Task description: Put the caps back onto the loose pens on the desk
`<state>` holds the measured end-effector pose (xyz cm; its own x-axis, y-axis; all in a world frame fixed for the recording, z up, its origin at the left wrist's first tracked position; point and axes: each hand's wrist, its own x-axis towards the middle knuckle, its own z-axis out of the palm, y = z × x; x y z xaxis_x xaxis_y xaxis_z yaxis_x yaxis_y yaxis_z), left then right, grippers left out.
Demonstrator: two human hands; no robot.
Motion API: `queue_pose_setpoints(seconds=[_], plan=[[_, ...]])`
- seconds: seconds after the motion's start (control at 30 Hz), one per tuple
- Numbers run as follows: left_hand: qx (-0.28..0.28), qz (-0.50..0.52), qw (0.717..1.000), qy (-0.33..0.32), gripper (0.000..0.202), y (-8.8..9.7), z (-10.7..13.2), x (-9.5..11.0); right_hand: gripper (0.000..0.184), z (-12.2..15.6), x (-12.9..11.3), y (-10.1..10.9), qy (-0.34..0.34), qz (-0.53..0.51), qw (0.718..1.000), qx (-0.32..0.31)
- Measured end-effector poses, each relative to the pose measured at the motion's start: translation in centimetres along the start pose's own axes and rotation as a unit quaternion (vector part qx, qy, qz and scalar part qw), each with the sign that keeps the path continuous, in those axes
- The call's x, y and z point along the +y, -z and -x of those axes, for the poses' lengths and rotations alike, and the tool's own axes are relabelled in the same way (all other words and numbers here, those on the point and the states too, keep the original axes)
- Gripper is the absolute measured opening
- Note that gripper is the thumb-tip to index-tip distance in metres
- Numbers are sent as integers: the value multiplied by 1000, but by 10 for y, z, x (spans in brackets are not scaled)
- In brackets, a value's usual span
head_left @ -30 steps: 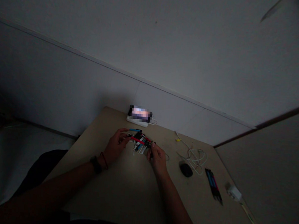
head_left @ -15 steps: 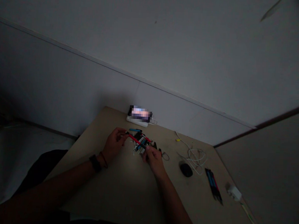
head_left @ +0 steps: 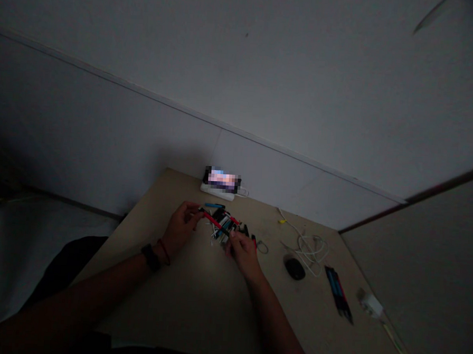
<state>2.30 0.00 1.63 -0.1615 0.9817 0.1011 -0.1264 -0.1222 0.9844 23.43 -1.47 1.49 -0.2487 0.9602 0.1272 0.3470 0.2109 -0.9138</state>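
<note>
Since the earliest frame, your right hand [head_left: 243,253] has shifted a little to the left and nearer you, so the red pen [head_left: 213,219] slopes more steeply down from left to right. It spans the gap between your hands, in front of the loose pile of pen parts [head_left: 225,218]; whether it touches them is too dark to tell. Your left hand [head_left: 181,225] pinches its far end between thumb and fingers, and your right hand pinches the near, dark end. Gripping both ends probably keeps it steady and leaves its red middle uncovered.

The pile lies between your hands, seemingly for easy reach from either side. A blue pen [head_left: 214,205] rests along its far edge. Beyond it, near the wall, a phone [head_left: 222,180] leans on a white stand [head_left: 217,192], likely so its lit, blurred screen faces you.

To your right on the tabletop [head_left: 190,296] sit a black mouse [head_left: 294,267], a coiled white cable [head_left: 306,249] and a neat row of pens [head_left: 338,293], perhaps kept apart from the loose parts.
</note>
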Motion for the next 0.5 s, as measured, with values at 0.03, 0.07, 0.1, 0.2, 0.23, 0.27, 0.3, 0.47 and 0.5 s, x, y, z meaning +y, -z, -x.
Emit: queue_pose_setpoints(seconds=[0.03, 0.07, 0.1, 0.2, 0.23, 0.27, 0.3, 0.47, 0.5], plan=[[1, -1, 1000, -1, 33, 0, 0, 0, 63, 0, 0, 0, -1, 1, 1000, -1], [3, -3, 1000, -1, 33, 0, 0, 0, 63, 0, -1, 0, -1, 1, 1000, -3], [5, -5, 1000, -2, 33, 0, 0, 0, 62, 0, -1, 0, -1, 0, 1000, -5], [6, -9, 1000, 0, 34, 0, 0, 1, 62, 0, -4, -1, 0, -4, 1000, -9], [4, -8, 1000, 2, 34, 0, 0, 1, 62, 0, -4, -1, 0, -5, 1000, -9], [2, -6, 1000, 2, 34, 0, 0, 1, 63, 1, -4, -1, -1, -6, 1000, -8], [1, -3, 1000, 3, 34, 0, 1, 1, 63, 1, -5, -1, -4, -7, 1000, -8], [3, 4, 1000, 1, 34, 0, 0, -1, 62, 1, -5, -2, -10, -8, 1000, -15], [5, 3, 1000, 1, 34, 0, 0, -1, 63, 1, -5, -2, -8, -4, 1000, -15]])
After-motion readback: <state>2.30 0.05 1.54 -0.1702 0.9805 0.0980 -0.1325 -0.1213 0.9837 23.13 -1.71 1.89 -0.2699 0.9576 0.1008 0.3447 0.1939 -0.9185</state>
